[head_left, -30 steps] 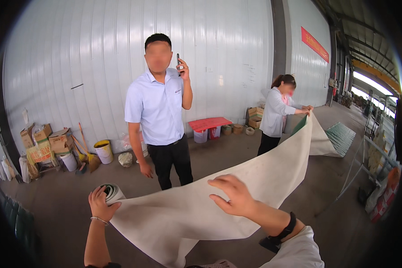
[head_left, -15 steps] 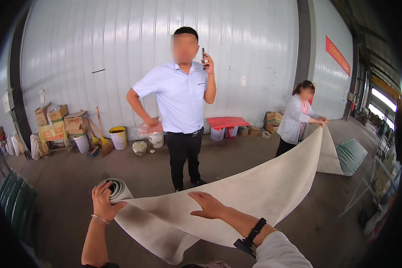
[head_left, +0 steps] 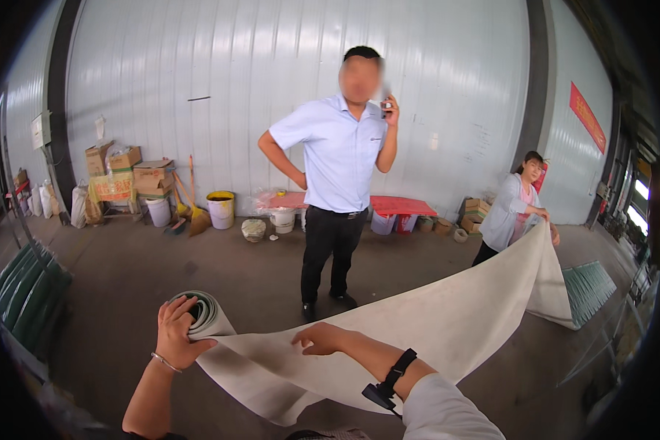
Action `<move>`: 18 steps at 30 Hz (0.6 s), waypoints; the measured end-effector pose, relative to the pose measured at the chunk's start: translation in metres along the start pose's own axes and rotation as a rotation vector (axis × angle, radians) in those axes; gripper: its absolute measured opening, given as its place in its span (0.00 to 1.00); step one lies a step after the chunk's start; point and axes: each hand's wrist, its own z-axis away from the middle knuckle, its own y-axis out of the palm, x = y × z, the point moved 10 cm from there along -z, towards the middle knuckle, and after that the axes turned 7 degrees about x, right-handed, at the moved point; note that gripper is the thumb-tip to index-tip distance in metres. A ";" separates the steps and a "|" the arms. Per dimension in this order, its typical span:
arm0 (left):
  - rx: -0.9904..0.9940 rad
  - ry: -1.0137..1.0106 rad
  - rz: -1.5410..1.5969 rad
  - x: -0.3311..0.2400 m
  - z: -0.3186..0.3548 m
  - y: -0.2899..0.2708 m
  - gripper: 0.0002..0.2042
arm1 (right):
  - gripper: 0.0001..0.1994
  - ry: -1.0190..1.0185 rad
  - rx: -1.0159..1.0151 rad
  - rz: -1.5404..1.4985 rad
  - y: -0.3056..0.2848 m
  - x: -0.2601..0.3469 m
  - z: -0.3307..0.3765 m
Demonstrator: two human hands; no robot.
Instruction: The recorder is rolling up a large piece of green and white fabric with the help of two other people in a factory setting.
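While the left hand (head_left: 177, 336) gripped the roll (head_left: 213, 309), the right hand (head_left: 321, 339), empty and loosely open, was over the pale sheet (head_left: 433, 312), which sagged between roll and co-worker (head_left: 504, 213); even tension and flush edges probably suited tight, straight rolling best.

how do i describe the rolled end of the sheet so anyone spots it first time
Find the long pale sheet stretched across the foreground, its far end held by a co-worker at right. Follow it left to the person's own left hand, which grips the roll. Unlike the loose sheet beside it, the roll shows a spiral of layers with green inside.
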 end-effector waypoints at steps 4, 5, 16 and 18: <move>0.086 0.036 -0.052 -0.017 0.002 -0.016 0.22 | 0.33 -0.230 -0.176 0.098 0.010 -0.027 -0.012; 0.096 0.053 -0.053 -0.025 0.001 -0.021 0.22 | 0.42 -0.288 -0.270 0.025 -0.004 -0.024 -0.012; -0.015 -0.096 -0.018 -0.100 0.045 -0.024 0.22 | 0.21 -0.342 0.314 -0.053 0.025 -0.027 -0.016; -0.073 -0.171 -0.083 -0.103 0.070 -0.041 0.21 | 0.16 -0.150 0.360 0.051 0.026 -0.055 -0.005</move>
